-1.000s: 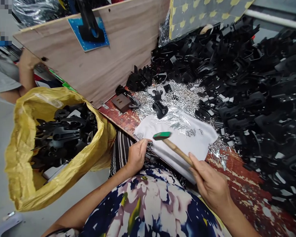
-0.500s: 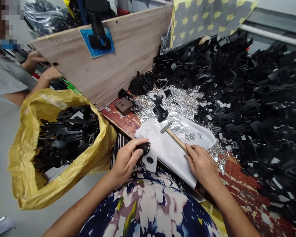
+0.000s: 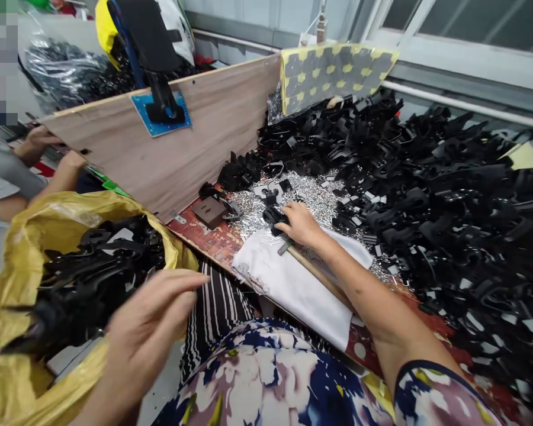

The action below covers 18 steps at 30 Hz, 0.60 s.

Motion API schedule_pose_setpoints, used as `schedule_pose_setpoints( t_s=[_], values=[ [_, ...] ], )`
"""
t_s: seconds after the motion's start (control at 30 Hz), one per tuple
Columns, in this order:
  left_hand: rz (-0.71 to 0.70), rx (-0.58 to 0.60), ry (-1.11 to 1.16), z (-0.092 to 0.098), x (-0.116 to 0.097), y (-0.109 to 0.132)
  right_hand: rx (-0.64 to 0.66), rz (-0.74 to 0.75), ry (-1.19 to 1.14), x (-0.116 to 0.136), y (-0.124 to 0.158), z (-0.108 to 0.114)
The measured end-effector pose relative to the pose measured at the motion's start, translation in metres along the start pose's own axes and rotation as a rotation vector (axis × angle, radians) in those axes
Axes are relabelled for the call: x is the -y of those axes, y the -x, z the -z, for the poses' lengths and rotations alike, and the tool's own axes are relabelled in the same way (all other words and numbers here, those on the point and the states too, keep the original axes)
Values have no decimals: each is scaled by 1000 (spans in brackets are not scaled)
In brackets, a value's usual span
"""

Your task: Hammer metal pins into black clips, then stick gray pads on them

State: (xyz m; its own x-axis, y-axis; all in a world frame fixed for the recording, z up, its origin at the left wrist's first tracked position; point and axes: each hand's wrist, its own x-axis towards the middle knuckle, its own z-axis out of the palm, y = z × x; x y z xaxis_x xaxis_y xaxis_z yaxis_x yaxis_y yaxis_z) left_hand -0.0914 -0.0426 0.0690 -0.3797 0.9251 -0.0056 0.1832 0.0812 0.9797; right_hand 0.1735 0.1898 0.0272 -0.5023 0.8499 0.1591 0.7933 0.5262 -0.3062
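My left hand (image 3: 148, 331) is over the near rim of a yellow sack (image 3: 177, 251), its fingers stretched out, slightly blurred and holding nothing. In the sack lie black plastic parts (image 3: 102, 266), one of them smeared by motion. On the bench, my right hand (image 3: 302, 225) has thumb and fingers closed on a black plastic part (image 3: 272, 218) beside a heap of small metal pins (image 3: 311, 192). A hammer (image 3: 313, 267) with a wooden handle lies on the white cloth (image 3: 288, 302), partly under my right forearm.
A brown block (image 3: 208, 213) sits at the bench's left edge, before an upright wooden board (image 3: 213, 118). Black parts (image 3: 417, 189) are piled along the right and back. At far left, a co-worker's arm (image 3: 66, 171) shows beyond the sack.
My left hand has moved left to the sack and let go of the black part with a pale plate. My right hand has released the hammer and taken hold of another black part.
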Motion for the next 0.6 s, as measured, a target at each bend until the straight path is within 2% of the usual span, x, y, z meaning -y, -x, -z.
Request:
schedule_pose_setpoints(
  t_s=[0.03, 0.1, 0.2, 0.27, 0.33, 0.4, 0.53, 0.6],
  values=[
    [12, 156, -27, -17, 2, -3, 10, 9, -42, 1, -3, -2],
    [156, 330, 153, -45, 11, -12, -24, 64, -128, 5, 5, -2],
    [410, 491, 428, -74, 32, -28, -166, 239, -139, 10, 44, 3],
    [490, 558, 443, -87, 43, -36, -308, 367, -46, 12, 76, 6],
    [483, 574, 360, -99, 51, -45, -451, 434, 43, 11, 104, 8],
    [425, 552, 259, -112, 52, -55, -523, 439, 85, 10, 125, 8],
    [275, 500, 167, -131, 41, -78, -542, 345, 76, 9, 150, 9],
    [167, 460, 135, -136, 30, -80, -554, 283, 55, 9, 159, 11]
  ],
)
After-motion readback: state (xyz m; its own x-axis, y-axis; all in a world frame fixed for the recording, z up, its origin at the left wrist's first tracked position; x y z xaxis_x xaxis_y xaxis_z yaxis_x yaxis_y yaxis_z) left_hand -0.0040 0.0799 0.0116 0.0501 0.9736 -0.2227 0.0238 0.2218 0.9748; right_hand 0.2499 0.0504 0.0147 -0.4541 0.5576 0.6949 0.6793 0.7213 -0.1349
